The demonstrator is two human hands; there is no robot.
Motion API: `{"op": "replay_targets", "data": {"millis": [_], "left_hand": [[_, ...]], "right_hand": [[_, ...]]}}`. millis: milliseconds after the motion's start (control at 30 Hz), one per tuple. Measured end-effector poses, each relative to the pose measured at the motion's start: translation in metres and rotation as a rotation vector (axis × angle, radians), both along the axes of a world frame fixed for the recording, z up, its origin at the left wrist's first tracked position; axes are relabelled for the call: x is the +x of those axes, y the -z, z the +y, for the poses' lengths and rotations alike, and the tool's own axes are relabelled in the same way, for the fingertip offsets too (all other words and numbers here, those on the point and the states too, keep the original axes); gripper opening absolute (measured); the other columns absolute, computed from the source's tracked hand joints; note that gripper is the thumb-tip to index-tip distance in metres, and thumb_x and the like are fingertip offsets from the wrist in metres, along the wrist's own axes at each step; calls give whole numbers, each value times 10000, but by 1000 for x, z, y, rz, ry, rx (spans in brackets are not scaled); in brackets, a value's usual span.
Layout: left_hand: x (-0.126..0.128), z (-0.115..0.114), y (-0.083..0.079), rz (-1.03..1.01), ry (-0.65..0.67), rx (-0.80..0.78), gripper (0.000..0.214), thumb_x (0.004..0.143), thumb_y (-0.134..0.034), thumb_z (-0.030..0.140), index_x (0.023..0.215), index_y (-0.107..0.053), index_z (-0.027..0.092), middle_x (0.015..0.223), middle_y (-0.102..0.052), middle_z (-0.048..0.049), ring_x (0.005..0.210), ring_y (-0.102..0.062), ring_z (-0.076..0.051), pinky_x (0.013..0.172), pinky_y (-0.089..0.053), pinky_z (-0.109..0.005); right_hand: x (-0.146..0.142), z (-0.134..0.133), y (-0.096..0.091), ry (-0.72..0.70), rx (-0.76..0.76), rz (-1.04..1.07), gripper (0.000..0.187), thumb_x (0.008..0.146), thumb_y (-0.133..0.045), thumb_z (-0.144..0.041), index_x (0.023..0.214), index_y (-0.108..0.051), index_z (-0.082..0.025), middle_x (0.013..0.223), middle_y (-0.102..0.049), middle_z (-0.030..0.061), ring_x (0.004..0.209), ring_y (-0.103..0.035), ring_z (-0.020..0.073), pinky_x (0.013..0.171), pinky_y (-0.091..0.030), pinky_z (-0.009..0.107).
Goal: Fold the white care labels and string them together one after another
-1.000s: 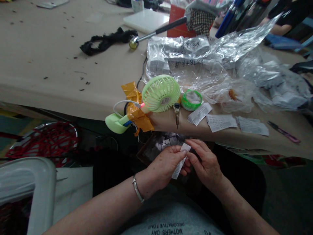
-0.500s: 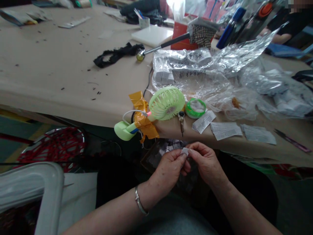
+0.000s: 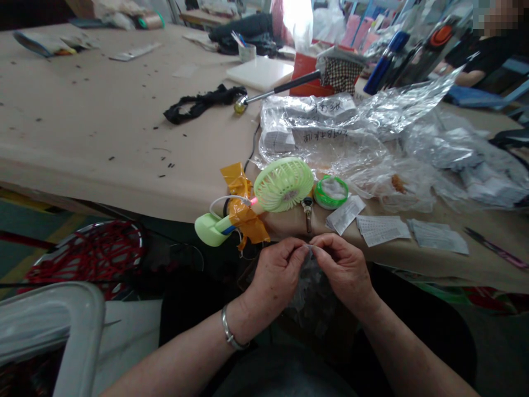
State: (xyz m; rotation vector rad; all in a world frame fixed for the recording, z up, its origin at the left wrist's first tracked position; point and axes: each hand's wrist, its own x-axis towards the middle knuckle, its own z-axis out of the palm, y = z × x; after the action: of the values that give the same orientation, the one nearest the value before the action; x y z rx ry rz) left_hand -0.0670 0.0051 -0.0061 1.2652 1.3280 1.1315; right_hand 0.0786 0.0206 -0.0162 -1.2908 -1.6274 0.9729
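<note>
My left hand (image 3: 281, 270) and my right hand (image 3: 345, 267) meet just below the table edge. Both are closed in a pinch on one small white label (image 3: 308, 246), of which only a thin sliver shows between thumbs and fingertips. Under the hands, a pile of pale labels (image 3: 308, 281) lies in a dim container, mostly hidden. Beyond my fingertips a soldering iron (image 3: 308, 212) points toward me over the edge. To its right are a green round tub (image 3: 331, 192) with white stuffing and stacks of printed labels (image 3: 383, 229).
A light green fan (image 3: 284, 184) is fixed to the edge with orange tape (image 3: 248, 219). Clear plastic bags (image 3: 326, 132) cover the table's middle. Tweezers (image 3: 496, 248) lie at right. A red-laced stool (image 3: 82, 256) and a white chair (image 3: 82, 309) stand at left; a person sits at far right.
Both hands have risen slightly toward the table edge and come closer together. The label, earlier showing its flat face, is now nearly edge-on and mostly covered by my fingers.
</note>
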Motion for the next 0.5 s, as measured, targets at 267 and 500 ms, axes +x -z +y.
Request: {"op": "replay_targets", "data": {"millis": [267, 500], "left_hand": [[0, 3, 2, 119, 7, 73, 163, 836, -560, 242, 772, -699, 182, 663, -657, 3, 602, -559, -114, 588, -399, -196], [1, 7, 6, 204, 7, 125, 176, 850, -529, 213, 763, -674, 166, 648, -641, 22, 589, -548, -94, 566, -397, -181]], "right_hand": [[0, 3, 0, 13, 67, -56, 62, 814, -565, -212, 779, -613, -193, 718, -631, -9, 645, -574, 114, 620, -460, 226], [0, 7, 0, 10, 75, -73, 72, 825, -552, -211, 782, -607, -192, 698, -612, -24, 637, -560, 104, 620, -454, 220]]}}
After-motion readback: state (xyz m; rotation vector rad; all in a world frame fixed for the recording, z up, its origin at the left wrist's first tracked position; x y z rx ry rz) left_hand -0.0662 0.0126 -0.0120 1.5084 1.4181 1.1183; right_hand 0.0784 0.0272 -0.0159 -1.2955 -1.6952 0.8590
